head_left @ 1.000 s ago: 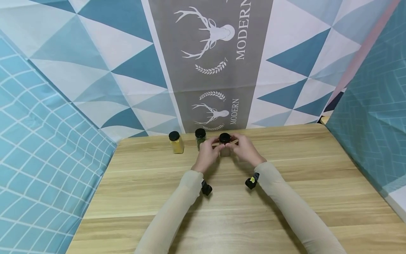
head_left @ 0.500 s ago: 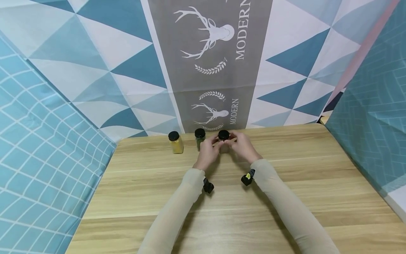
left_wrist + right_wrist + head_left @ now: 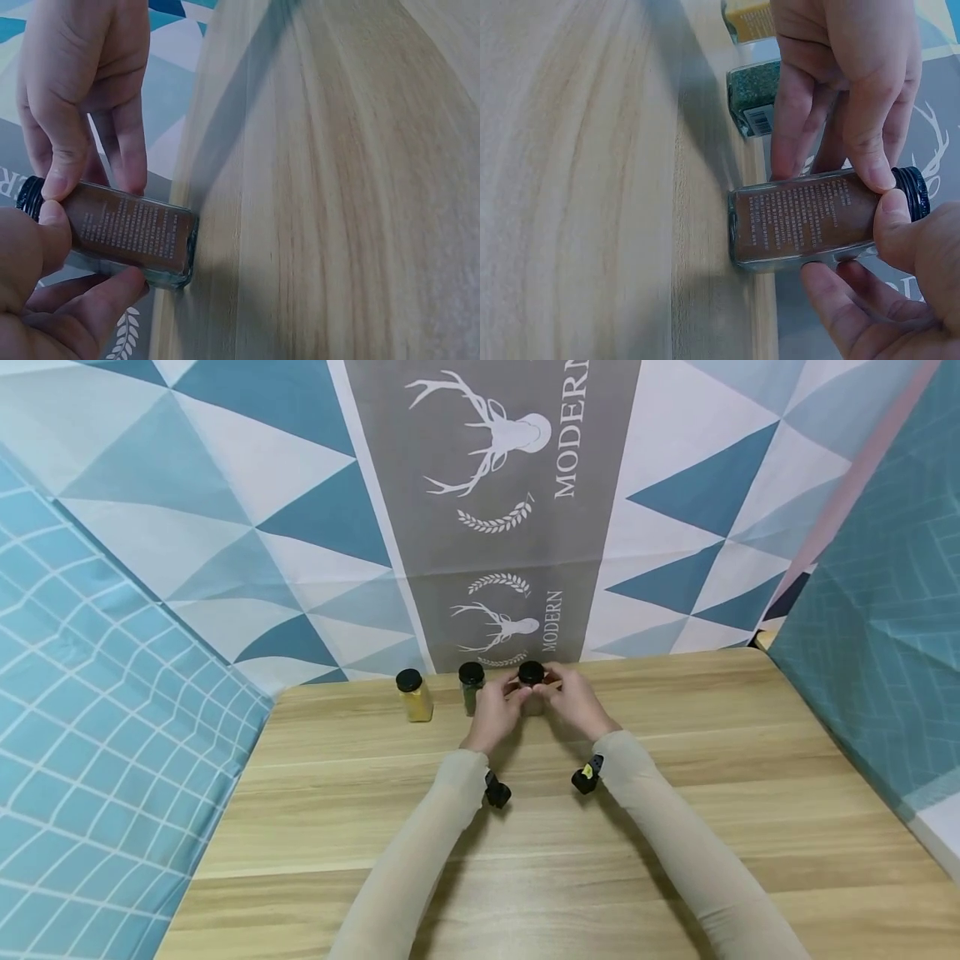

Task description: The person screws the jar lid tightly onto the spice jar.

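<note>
A square glass spice jar [image 3: 802, 221] of brown powder, with a black lid [image 3: 531, 672] and small printed text on its side, stands upright near the table's back edge. My left hand [image 3: 495, 710] grips it from the left and my right hand [image 3: 576, 700] from the right. In the left wrist view, both thumbs [image 3: 58, 184] press side by side on its near face just under the lid, with fingers around the sides. A jar of green flakes [image 3: 754, 94] stands just left of it, partly behind my left hand. Farther left is a jar of yellow powder [image 3: 417, 700], also black-lidded.
The wood-grain table [image 3: 525, 877] meets a patterned cloth wall [image 3: 495, 552] right behind the jars. A blue grid cloth [image 3: 97, 693] hangs at the left and a teal one [image 3: 877, 635] at the right. Both wrists wear small black cameras [image 3: 497, 791].
Both hands and the brown spice jar have shifted slightly back toward the wall, about level with the green jar. The grip stays the same, and the other two jars stay put.
</note>
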The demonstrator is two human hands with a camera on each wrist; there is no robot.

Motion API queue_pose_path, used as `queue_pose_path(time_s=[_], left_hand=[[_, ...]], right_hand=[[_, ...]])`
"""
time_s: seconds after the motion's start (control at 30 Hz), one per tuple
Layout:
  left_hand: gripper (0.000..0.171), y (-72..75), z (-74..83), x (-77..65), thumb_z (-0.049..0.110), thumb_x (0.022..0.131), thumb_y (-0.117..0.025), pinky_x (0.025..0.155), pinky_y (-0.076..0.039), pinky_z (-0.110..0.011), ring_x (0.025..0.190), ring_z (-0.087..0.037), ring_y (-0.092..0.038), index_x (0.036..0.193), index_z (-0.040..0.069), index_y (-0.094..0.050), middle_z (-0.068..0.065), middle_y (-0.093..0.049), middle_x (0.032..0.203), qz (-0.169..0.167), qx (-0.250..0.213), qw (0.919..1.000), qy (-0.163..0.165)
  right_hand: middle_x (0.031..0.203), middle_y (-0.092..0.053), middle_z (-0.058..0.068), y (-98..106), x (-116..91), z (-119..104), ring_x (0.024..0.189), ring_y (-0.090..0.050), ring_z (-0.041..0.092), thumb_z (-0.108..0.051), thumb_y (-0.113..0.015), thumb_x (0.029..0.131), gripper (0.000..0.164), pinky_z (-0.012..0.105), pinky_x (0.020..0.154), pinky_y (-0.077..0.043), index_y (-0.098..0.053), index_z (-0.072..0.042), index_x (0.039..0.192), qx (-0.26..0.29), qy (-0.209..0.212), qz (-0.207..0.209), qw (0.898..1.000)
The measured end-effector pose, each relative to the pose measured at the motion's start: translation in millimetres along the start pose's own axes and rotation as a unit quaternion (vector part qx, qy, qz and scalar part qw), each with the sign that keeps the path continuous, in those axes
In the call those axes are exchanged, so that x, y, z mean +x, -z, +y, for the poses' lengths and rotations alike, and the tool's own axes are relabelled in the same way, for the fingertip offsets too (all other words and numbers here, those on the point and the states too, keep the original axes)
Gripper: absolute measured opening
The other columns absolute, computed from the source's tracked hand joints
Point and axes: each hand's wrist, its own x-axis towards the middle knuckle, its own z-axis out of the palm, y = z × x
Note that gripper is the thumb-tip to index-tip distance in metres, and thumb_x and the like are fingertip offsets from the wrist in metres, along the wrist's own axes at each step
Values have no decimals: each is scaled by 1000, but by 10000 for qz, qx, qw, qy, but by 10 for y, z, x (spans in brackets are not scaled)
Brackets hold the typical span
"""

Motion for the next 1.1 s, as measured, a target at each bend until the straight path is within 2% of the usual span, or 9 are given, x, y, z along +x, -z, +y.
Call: queue_pose_path(time_s=[0.47, 0.67, 0.83, 0.97, 1.1], left_hand=[[50, 13, 9, 6, 20, 100, -69, 102, -59, -35, 124, -26, -67, 146, 5, -56, -15, -65, 139, 99, 125, 9996, 224], [53, -7, -22, 7, 25, 102, -65, 102, -58, -34, 130, -26, -63, 151, 8, -51, -15, -59, 147, -62, 46, 9995, 303], [54, -47, -43, -13, 25, 104, -63, 105, -57, -35, 132, -27, -61, 152, 8, -48, -16, -56, 150, -52, 97, 9995, 303], [56, -95, -54, -39, 16, 104, -62, 108, -54, -34, 134, -27, -59, 156, 6, -41, -20, -55, 149, -66, 180, 9997, 157], [65, -130, -81, -93, 15, 105, -60, 110, -53, -36, 132, -27, -61, 161, 5, -29, -21, -59, 145, -130, 396, 9990, 185]], right_hand=[[125, -66, 26, -36, 28, 6, 115, -64, 40, -9, -66, 101, 37, 52, 98, -57, -60, 2, 136, 136, 97, 74, 9998], [125, -66, 27, -45, 25, 28, 116, -64, 41, -9, -66, 101, 36, 53, 99, -57, -60, 2, 135, 195, 98, 114, 9997], [123, -65, 28, -59, 20, 58, 114, -64, 42, -8, -65, 101, 37, 54, 97, -58, -59, 3, 136, 180, 161, 112, 9996], [125, -64, 29, -49, 13, 78, 114, -64, 43, -9, -64, 102, 40, 54, 97, -58, -56, 3, 139, 235, 139, 58, 9996], [128, -63, 29, -43, 6, 98, 115, -65, 42, -12, -63, 103, 48, 52, 97, -59, -49, 1, 147, 296, 55, -37, 9995]])
